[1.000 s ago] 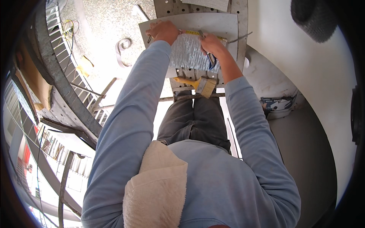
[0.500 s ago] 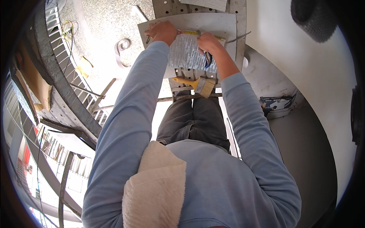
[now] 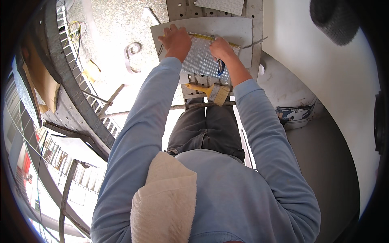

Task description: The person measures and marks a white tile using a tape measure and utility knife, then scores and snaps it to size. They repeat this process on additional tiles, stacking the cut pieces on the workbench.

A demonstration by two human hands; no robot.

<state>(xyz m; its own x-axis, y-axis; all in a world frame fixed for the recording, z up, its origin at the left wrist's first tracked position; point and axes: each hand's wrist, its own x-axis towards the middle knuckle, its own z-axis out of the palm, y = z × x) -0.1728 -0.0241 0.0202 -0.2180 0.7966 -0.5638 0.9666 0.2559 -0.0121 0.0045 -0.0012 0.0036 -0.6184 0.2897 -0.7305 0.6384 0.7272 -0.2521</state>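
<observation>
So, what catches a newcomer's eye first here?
Probably the shiny silver sheet at top centre, a yellow measuring tape along its far edge. The left hand is at its far left corner; the right hand holds a blue tool. Below lies a yellow-handled brush; lower still, a cream towel drapes the blue shirt.

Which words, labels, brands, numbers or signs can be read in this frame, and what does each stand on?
None can be read.
Thin yellow measuring-tape strip, along the upper edge of the silvery, ridged rectangular sheet: fine markings, too small to read.
Rounded white container with dark-blue printing, at the right: print too small and blurred to read.
I make out no other lettering.
</observation>
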